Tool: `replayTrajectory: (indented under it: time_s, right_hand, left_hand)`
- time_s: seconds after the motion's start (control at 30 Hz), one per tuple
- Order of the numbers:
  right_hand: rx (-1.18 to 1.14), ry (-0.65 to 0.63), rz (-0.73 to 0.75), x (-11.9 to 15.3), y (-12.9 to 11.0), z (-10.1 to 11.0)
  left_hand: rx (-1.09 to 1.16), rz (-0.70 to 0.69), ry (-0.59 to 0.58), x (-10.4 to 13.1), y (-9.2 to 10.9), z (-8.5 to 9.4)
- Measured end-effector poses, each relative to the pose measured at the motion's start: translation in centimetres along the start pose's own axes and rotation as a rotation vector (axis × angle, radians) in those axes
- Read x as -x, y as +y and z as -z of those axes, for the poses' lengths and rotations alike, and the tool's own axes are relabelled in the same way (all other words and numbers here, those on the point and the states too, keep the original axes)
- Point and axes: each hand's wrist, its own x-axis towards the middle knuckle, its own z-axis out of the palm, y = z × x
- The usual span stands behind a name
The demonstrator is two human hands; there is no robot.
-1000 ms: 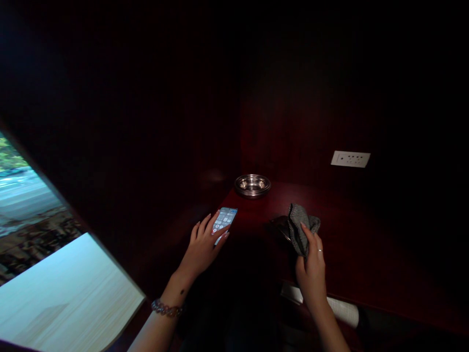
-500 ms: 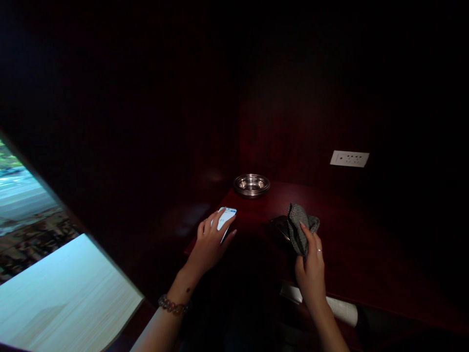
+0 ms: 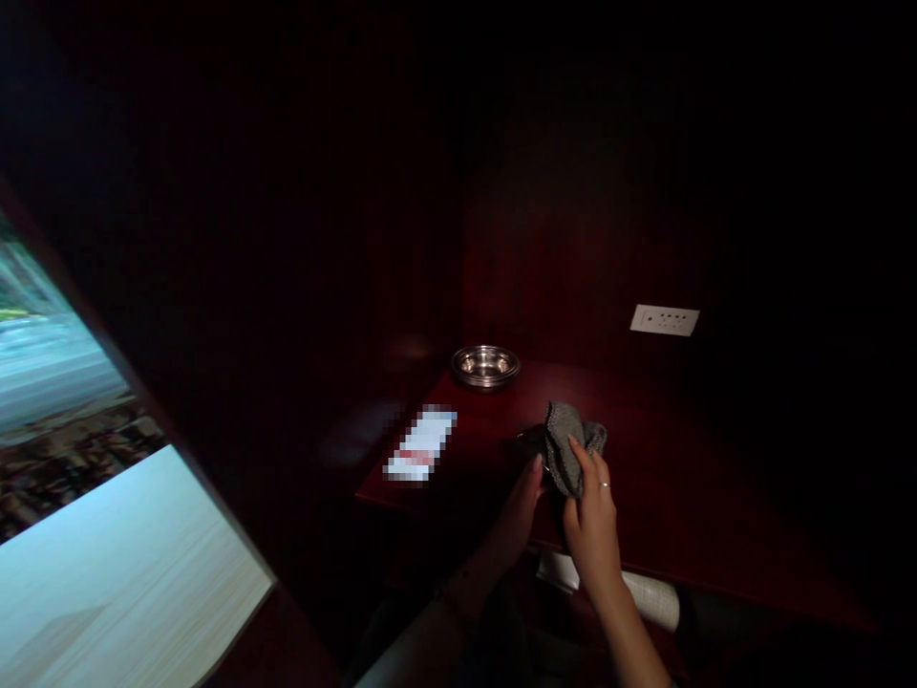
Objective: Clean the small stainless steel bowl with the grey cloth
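My right hand is closed on a folded grey cloth, thumb below and fingers over its right side; a ring shows on one finger. Just left of the cloth is a dark, shiny object with a thin bright edge, its kind lost in the shadow. My left hand is at the lower edge of that object, close beside the cloth. Its fingertips point up, but shade hides most of the fingers, so its grip is unclear. A phone with a lit screen, blurred into blocks, lies on the dark red desk to the left.
A round metal bowl stands at the desk's back left corner. A white socket plate is on the back wall. Below the front edge are a white roll and a pale item. A light wooden board is at lower left.
My left hand has left the phone and moved right to the dark object beside the cloth. The right hand keeps the cloth. The view has shifted slightly.
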Motion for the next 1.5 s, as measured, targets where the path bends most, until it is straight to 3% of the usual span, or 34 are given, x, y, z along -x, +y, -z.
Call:
replayTrajectory:
  time_s: [0.1, 0.23, 0.33, 0.43, 0.5, 0.6, 0.67, 0.77, 0.9, 1.0, 1.5]
  right_hand:
    - [0.033, -0.03, 0.014, 0.0, -0.2, 0.0]
    - [0.062, -0.063, 0.01, -0.2, -0.7, 0.1]
    - [0.082, -0.071, 0.013, -0.3, -0.9, 0.2]
    - [0.091, -0.051, 0.002, -0.3, -0.9, 0.2]
    - [0.089, -0.03, -0.002, -0.3, -0.8, 0.1]
    - [0.078, -0.018, 0.008, -0.3, -0.7, 0.1]
    - [0.075, -0.019, 0.022, -0.3, -0.6, 0.0]
    - [0.069, -0.018, 0.037, -0.3, -0.6, 0.1]
    - [0.052, -0.017, 0.041, -0.3, -0.6, 0.1]
    - [0.052, -0.023, 0.025, -0.3, -0.6, 0.1]
    - [0.05, -0.03, 0.0, -0.2, -0.5, 0.0]
  left_hand:
    - [0.075, 0.01, 0.001, -0.1, 0.1, -0.4]
    - [0.128, -0.024, 0.091, 0.4, -0.2, -0.5]
    - [0.027, -0.029, 0.178, 0.6, 0.0, -0.3]
    - [-0.423, -0.079, 0.184, 0.9, 2.0, 0.9]
    - [-0.885, -0.256, 0.137, 1.1, 4.6, 2.6]
    - [-1.49, -0.453, 0.323, 0.8, 9.2, 6.3]
    - [-1.759, -0.4, 0.433, 0.1, 11.6, 8.8]
    - [-1.99, -0.162, 0.474, -1.3, 13.5, 11.7]
    - [-2.015, 0.153, 0.39, -3.0, 13.5, 12.8]
    - [-1.999, 0.29, 0.368, -3.7, 12.9, 12.6]
    - [-1.985, 0.284, 0.482, -6.2, 11.5, 12.5]
